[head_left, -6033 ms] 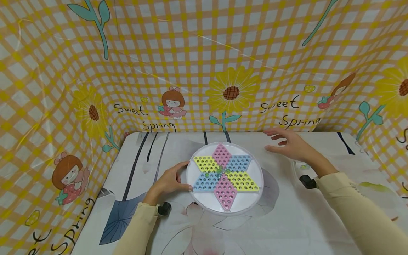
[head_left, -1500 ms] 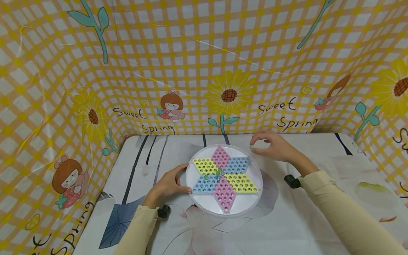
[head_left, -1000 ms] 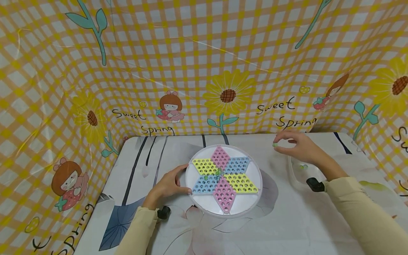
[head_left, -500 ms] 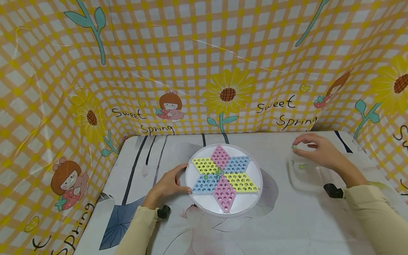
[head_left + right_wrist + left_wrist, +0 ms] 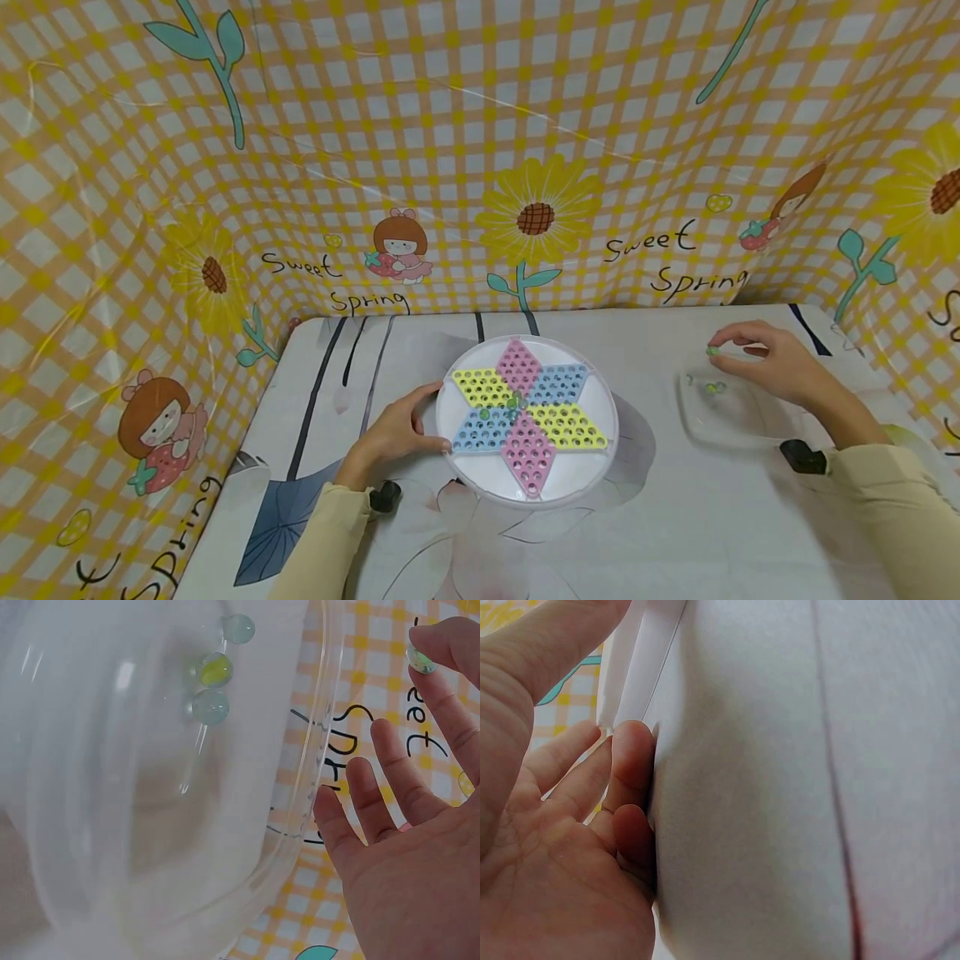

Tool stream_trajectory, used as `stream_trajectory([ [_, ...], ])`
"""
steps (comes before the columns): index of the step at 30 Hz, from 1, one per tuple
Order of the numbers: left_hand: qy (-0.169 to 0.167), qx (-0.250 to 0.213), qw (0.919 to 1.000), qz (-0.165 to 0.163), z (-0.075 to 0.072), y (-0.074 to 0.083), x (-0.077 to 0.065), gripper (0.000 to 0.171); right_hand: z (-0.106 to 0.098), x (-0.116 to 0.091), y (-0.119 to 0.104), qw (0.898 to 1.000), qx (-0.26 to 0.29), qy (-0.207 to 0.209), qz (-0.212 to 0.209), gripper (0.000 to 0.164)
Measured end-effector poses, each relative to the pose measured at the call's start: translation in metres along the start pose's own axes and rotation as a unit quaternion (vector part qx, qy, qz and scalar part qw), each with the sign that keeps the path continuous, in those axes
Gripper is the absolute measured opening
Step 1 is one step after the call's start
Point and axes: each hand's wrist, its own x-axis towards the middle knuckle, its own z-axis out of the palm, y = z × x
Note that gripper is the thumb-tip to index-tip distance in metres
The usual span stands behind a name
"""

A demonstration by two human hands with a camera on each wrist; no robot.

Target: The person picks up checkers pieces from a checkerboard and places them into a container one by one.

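Observation:
A round white Chinese checkers board (image 5: 570,475) with a pink, blue and yellow star lies mid-table. Several glass marbles (image 5: 484,413) sit near its centre and on the blue point at its left. My left hand (image 5: 393,429) rests at the board's left rim, thumb and fingertips spread along the edge; in the left wrist view its fingers look relaxed. My right hand (image 5: 772,362) pinches a greenish glass marble (image 5: 421,660) between thumb and index finger, with the other fingers extended. It is above the far edge of a clear plastic container (image 5: 697,433).
Inside the container lie three loose marbles (image 5: 214,670), two pale and one with a yellow-green swirl. A yellow checked cloth (image 5: 450,100) hangs as a wall behind the table (image 5: 637,533) and at both sides. The table is covered with a flower-printed cloth.
The right hand, empty six seconds ago, has picked a marble off the board's centre and carried it right to the container. The left hand has stayed at the board's rim.

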Motion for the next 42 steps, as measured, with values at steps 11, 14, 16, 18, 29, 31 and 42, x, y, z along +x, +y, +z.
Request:
stream_trajectory([
  [11,0.001,-0.001,1.0000,0.003,0.001,-0.002,0.002,0.097,0.001,-0.002,0.003,1.000,0.001,0.002,0.007,0.027],
  [14,0.000,-0.002,1.0000,0.001,0.000,-0.002,0.002,0.097,0.002,-0.001,0.005,1.000,0.001,0.004,0.007,0.032],
  [16,0.000,-0.003,1.0000,0.002,0.000,-0.002,0.002,0.097,0.002,-0.001,0.007,1.000,0.003,0.005,0.008,0.037],
  [18,-0.001,-0.004,1.0000,0.003,0.000,-0.003,0.002,0.097,0.003,0.000,0.008,1.000,0.005,0.007,0.009,0.042],
  [29,0.001,0.001,1.0000,0.002,0.000,-0.003,0.001,0.097,0.006,0.005,0.005,1.000,-0.002,0.001,0.014,0.048],
  [31,0.001,0.002,1.0000,0.003,0.000,-0.003,0.002,0.097,0.006,0.006,0.002,1.000,-0.006,0.002,0.012,0.049],
  [42,0.001,-0.004,0.9999,-0.010,0.000,-0.002,0.001,0.097,0.014,0.024,-0.024,1.000,-0.006,0.001,-0.015,0.057],
])
